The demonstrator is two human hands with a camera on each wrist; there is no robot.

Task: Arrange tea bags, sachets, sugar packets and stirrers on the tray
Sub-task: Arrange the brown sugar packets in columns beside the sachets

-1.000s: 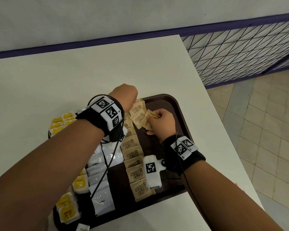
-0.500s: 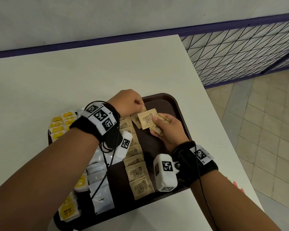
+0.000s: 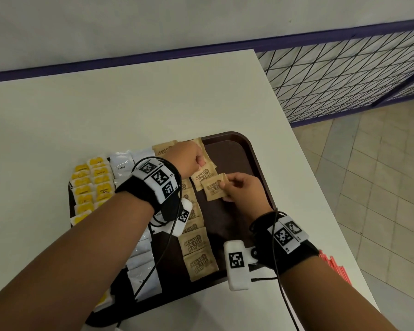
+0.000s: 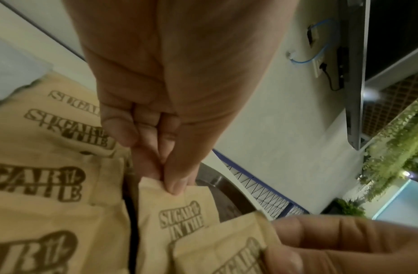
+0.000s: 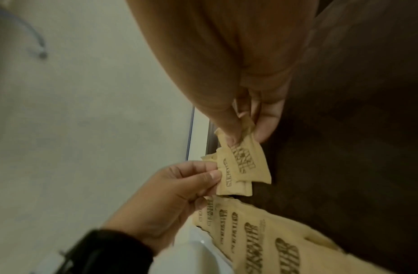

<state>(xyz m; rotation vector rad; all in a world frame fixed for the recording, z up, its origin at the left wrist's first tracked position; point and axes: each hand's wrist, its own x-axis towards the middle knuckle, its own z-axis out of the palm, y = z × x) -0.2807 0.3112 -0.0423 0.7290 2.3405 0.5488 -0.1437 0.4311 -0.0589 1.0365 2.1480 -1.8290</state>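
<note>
The right hand (image 3: 243, 189) pinches a sugar packet (image 3: 214, 188) by its right edge. The left hand (image 3: 189, 161) pinches a second packet (image 3: 204, 176), overlapped just beyond it, both above the tray (image 3: 249, 151) beside the packet row (image 3: 196, 244).

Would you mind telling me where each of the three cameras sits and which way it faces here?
Head: on the person's head, looking down at the brown tray; both forearms, left hand and right hand show.
Left wrist: on the left wrist, looking along the fingers pinching a sugar packet; right fingers enter bottom right.
Right wrist: on the right wrist, looking along the fingers pinching another sugar packet; left hand shows too.
Shared: both wrist views show both held packets.
</note>
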